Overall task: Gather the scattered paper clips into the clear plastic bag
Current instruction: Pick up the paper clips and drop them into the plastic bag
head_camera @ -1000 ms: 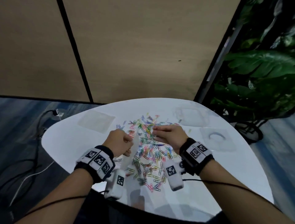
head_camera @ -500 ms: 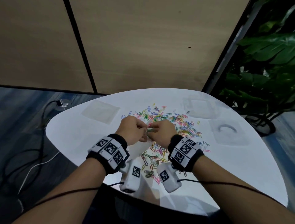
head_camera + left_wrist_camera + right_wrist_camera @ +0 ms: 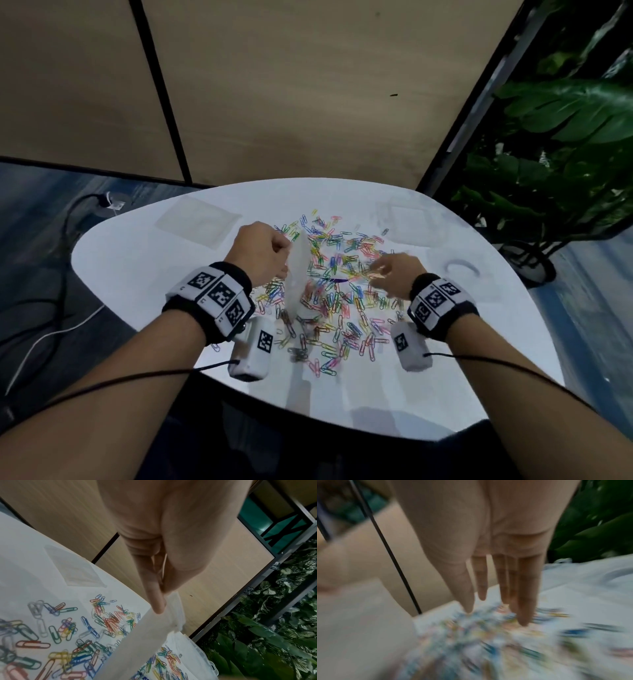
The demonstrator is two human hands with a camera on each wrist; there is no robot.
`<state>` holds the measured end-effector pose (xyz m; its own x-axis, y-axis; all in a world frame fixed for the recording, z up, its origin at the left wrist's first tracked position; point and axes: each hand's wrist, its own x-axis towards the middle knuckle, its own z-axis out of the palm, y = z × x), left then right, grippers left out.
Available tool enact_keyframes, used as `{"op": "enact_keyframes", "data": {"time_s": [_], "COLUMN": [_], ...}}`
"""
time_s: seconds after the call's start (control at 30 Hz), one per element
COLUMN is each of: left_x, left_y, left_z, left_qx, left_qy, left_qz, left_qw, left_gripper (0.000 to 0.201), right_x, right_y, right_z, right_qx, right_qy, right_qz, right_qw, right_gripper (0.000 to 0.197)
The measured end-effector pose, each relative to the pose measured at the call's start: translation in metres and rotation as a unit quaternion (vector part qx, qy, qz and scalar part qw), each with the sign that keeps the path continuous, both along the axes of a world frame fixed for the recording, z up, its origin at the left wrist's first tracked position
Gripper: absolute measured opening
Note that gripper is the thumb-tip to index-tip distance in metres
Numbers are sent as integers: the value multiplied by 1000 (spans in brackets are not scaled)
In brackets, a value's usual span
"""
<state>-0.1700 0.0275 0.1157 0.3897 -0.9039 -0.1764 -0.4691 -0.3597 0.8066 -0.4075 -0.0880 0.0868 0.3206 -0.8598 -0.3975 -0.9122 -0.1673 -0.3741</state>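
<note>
Head view, from left to right: the left hand pinches the top edge of the clear plastic bag, which hangs at frame centre; whether it holds clips cannot be told. Paper clips lie scattered on the white table. Right of centre, the right hand hovers above them with fingers straight, holding nothing.

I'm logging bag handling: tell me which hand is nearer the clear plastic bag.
Left. The left hand pinches the clear plastic bag at its top edge, holding it upright. The right hand is apart from it, fingers spread over the paper clips.
</note>
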Motion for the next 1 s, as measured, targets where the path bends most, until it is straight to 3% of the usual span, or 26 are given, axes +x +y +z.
{"op": "enact_keyframes", "data": {"time_s": [0.07,0.1,0.17,0.23,0.37,0.5,0.53,0.6,0.67,0.77,0.83,0.9,1.0], "left_x": [2,3,6,8,5,5,5,5,5,1,-2,-5,-10], "left_y": [0,0,1,0,1,2,2,1,0,-1,-2,-3,-6], "left_z": [2,2,4,5,5,4,4,4,4,3,2,2,1], "left_qx": [-6,-8,-11,-12,-6,-3,-2,0,2,7,11,13,18], "left_qy": [-12,-17,-16,-17,-24,-48,-49,-52,-54,-55,-58,-62,-69], "left_qz": [-2,-4,-2,-1,-15,-36,-37,-40,-42,-48,-55,-64,-73], "left_qw": [1000,1000,1000,1000,1000,998,998,998,998,997,997,996,995], "left_gripper": [17,18,19,19,18,18,19,18,19,19,17,17,17], "right_x": [-32,-44,-57,-59,-41,-22,-19,-14,-15,-27,-31,-24,4], "right_y": [1,4,13,24,42,42,42,40,34,18,7,5,14], "right_z": [-31,-45,-64,-75,-85,-87,-88,-91,-92,-85,-73,-52,-10], "right_qx": [56,80,101,85,32,-60,-71,-72,-59,-30,34,106,203], "right_qy": [172,202,198,165,96,100,99,106,89,5,-102,-265,-484], "right_qz": [26,31,35,44,80,110,110,99,61,-48,-142,-215,-234], "right_qw": [983,976,974,982,992,987,987,987,992,998,984,934,819], "right_gripper": [82,99,118,122,95,35,29,40,38,27,22,16,17]}}
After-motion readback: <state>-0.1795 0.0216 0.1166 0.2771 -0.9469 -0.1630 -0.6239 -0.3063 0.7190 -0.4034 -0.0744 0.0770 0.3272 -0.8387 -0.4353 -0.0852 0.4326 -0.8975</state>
